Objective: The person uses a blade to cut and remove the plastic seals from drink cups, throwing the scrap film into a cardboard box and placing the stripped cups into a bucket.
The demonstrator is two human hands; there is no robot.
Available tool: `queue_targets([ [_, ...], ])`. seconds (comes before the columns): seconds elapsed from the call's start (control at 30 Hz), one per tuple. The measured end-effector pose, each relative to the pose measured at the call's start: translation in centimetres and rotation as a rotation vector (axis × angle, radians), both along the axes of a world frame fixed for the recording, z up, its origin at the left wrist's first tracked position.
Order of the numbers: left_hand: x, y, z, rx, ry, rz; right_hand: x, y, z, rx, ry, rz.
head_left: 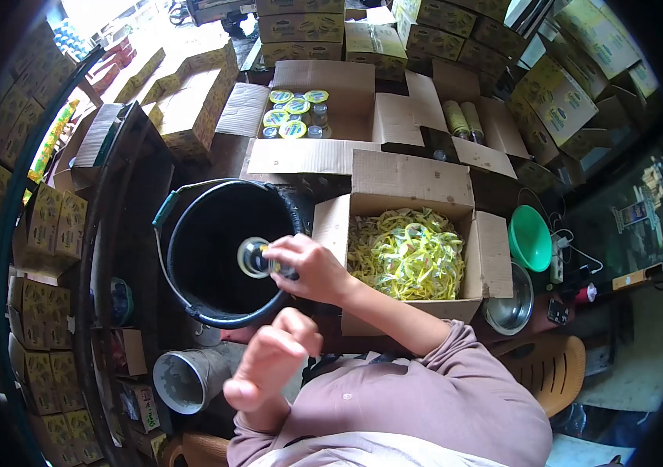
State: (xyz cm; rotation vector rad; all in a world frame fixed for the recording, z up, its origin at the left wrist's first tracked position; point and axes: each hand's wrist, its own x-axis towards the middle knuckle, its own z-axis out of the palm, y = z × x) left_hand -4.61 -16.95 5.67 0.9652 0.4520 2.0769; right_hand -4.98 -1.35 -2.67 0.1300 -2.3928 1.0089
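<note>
My right hand (308, 268) is closed around a small clear glass jar (254, 258), its round end facing left. Hand and jar are over the mouth of a large black bucket (230, 317), whose inside is dark. Slightly blurred, my left hand (273, 358) is raised in front of my body, below the bucket's rim. Its thumb stands apart from the curled fingers, and nothing shows in it. Right of the bucket, an open cardboard box (413, 175) holds a heap of yellow-green printed strips (417, 253).
Beyond the bucket, another open carton (324, 75) contains jars with yellow-green tops (292, 129). To the right are a green bowl (530, 237), a metal bowl (509, 300) and a power strip (557, 261). A grey bucket (182, 381) stands at lower left. Stacked cartons surround the table.
</note>
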Motion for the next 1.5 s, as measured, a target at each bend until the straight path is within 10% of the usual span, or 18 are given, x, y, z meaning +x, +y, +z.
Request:
queue_targets([
  [0.23, 2.3, 6.1, 4.5, 0.274, 0.117, -0.338, 5.3, 13.2, 1.3, -0.238, 0.402, -0.672],
  [0.27, 2.6, 6.5, 4.3, 0.270, 0.087, -0.362, 7.0, 17.5, 1.7, 0.112, 0.500, -0.856],
  [0.37, 2.9, 9.6, 4.2, 0.439, 0.075, -0.413, 11.7, 28.1, 1.8, 0.105, 0.218, -1.176],
  [0.87, -0.6, 18.4, 1.9, 0.440, -0.206, -0.524, 7.2, 43.6, -10.4, 0.264, -0.604, -0.837],
  [1.5, -4.3, 19.8, -0.3, 0.338, -0.385, -0.307, 3.2, 47.5, -12.6, 0.321, -0.762, -0.958],
])
